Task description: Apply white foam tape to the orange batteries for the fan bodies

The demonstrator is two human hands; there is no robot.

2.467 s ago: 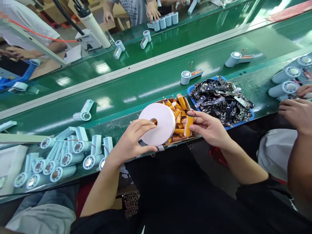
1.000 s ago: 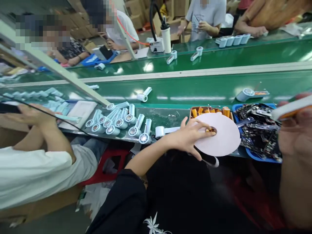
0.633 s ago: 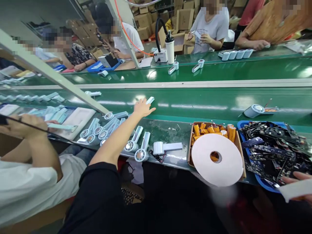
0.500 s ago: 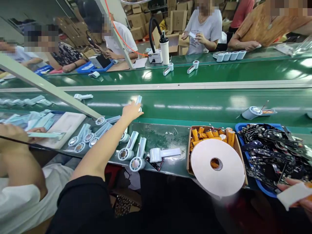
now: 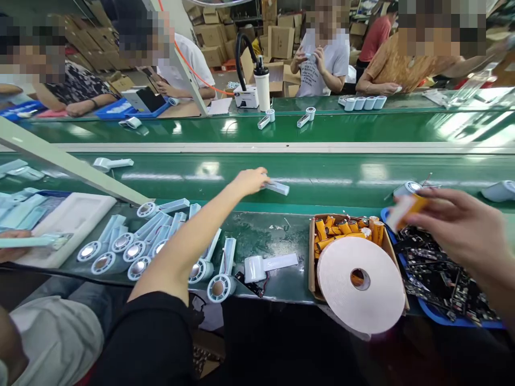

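Note:
My left hand (image 5: 252,181) is stretched out over the green belt, its fingers closed on a pale blue fan part (image 5: 278,187) whose handle points right. My right hand (image 5: 462,225), at the right, pinches an orange battery (image 5: 417,203) with a white pad (image 5: 400,212) on it. It is above a blue tray (image 5: 432,312) of black circuit boards (image 5: 450,273). To the left of that tray, a white tape roll (image 5: 338,289) leans on a cardboard box (image 5: 311,257) of orange batteries (image 5: 344,227). A pale blue fan (image 5: 254,269) lies on the bench beside the box.
Several fans (image 5: 134,251) lie on the bench at left, under my left forearm. A slanted metal post (image 5: 72,166) crosses the left side. More fans (image 5: 408,188) sit on the belt. Co-workers sit across it, and one is at my left.
My left hand has moved right along the belt with the fan part. My right hand has come up and inward with the battery. The view has shifted slightly.

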